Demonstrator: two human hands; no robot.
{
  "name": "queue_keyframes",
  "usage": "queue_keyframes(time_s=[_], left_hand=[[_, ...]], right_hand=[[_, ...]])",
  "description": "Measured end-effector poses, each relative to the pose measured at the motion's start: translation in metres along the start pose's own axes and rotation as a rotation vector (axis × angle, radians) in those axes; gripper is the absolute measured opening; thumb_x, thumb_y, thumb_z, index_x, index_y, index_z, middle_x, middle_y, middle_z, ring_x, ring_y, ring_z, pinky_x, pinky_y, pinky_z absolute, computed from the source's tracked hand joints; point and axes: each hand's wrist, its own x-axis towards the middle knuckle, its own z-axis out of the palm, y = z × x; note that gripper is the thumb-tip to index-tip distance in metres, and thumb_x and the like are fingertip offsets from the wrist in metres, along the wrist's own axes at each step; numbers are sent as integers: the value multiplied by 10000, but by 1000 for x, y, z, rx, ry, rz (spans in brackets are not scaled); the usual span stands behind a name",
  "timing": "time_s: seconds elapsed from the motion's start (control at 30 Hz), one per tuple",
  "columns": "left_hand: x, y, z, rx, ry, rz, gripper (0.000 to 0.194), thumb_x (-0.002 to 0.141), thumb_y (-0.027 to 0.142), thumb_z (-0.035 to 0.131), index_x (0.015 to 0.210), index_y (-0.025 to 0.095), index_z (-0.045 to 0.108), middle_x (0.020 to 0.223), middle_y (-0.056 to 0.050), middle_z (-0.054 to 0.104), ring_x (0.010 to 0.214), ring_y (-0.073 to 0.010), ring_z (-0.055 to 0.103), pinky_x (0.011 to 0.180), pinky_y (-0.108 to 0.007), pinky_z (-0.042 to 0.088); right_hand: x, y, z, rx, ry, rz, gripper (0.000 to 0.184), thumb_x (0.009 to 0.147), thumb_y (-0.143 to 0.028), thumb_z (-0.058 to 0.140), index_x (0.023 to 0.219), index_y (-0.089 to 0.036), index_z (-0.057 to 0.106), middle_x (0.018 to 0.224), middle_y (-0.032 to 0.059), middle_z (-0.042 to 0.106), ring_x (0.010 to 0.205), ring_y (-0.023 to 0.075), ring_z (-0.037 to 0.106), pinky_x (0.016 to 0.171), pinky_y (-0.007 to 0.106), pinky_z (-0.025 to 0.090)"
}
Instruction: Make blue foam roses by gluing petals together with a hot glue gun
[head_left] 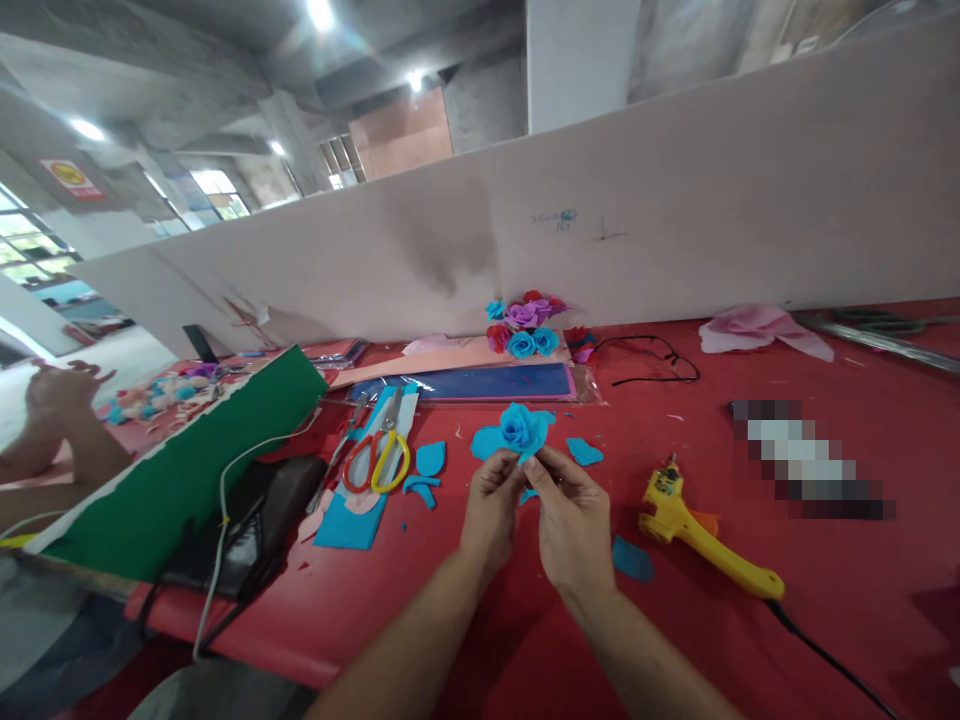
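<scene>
A blue paper flower (517,428) with curled petals stands upright between my fingertips, above the middle of the red table. My left hand (491,500) pinches its base from the left. From the right, the thumb and fingers of my right hand (571,510) close on the same base. Blue cut petals lie about: one petal (430,459) left of my hands, another petal (584,452) to the right, and a darker petal (632,559) beside my right wrist. Part of a blue piece behind the flower is hidden by it.
A yellow glue gun (705,545) with a black cord lies at the right. Scissors (382,460) rest on blue paper at the left. Finished flowers (529,318) sit by the white partition (675,200). Beyond a green board (187,465) shows another person's hand (64,400).
</scene>
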Motion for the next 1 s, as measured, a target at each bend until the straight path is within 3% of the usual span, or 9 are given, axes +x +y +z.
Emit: queue_keyframes(time_s=[0.33,0.67,1.0], left_hand=[[0,0,-1,20,-41,0,144,743,277,694,853,185,703,823,-30,683,832,-159,602,769,-276,454],[0,3,1,-31,-63,-53,197,710,266,724,888,182,708,889,-54,697,876,-188,620,780,-290,468],[0,6,1,-31,-32,-63,157,696,269,730,805,164,690,839,-52,691,847,-185,620,768,-292,471]], right_hand=[[0,-7,0,-74,-68,-49,207,747,-256,694,950,-265,731,965,11,702,896,184,600,825,336,471],[2,-18,-2,-194,-222,-121,243,807,-268,640,1040,-290,706,1065,12,688,940,197,607,878,358,458],[2,-17,-1,-197,-194,-86,227,773,-274,675,996,-237,696,992,25,701,890,192,620,855,352,472]])
